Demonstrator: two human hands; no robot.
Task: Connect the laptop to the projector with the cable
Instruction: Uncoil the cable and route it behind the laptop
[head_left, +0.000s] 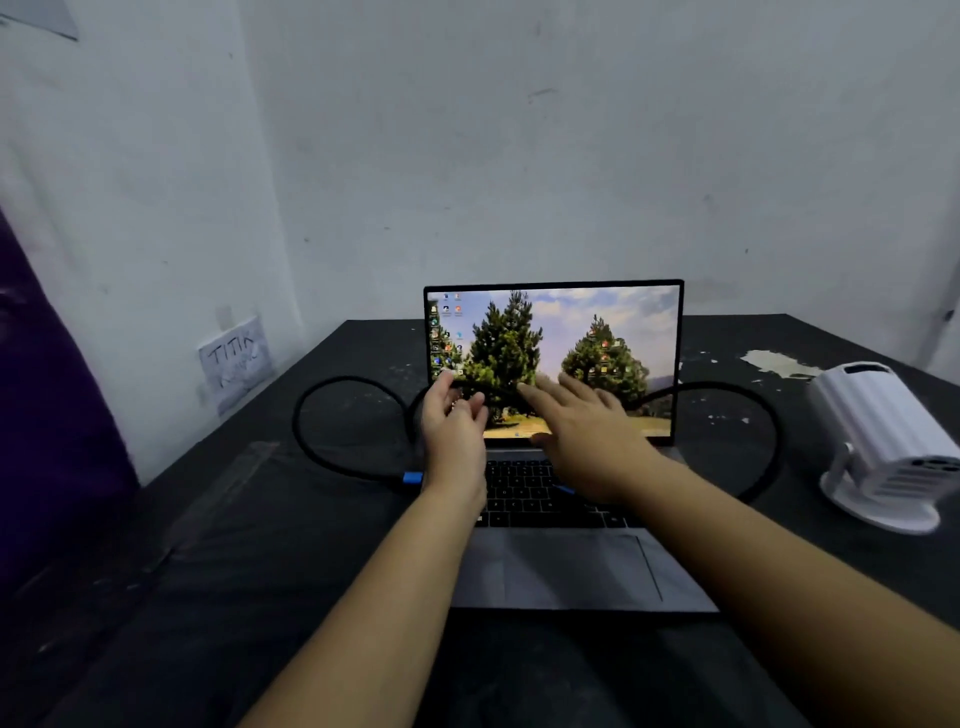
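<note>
one taped wall note (236, 361) reads "titik" left of laptop (553, 364)

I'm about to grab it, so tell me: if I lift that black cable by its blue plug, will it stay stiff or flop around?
Probably floppy: the black cable lies in loose loops behind the laptop. It looks thick, so it may spring and drag. The blue plug likely gives a firm grip.

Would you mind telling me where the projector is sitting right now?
In the head view, the white projector stands on the dark table at the far right, to the right of the open laptop, just beyond the black cable loop.
</note>
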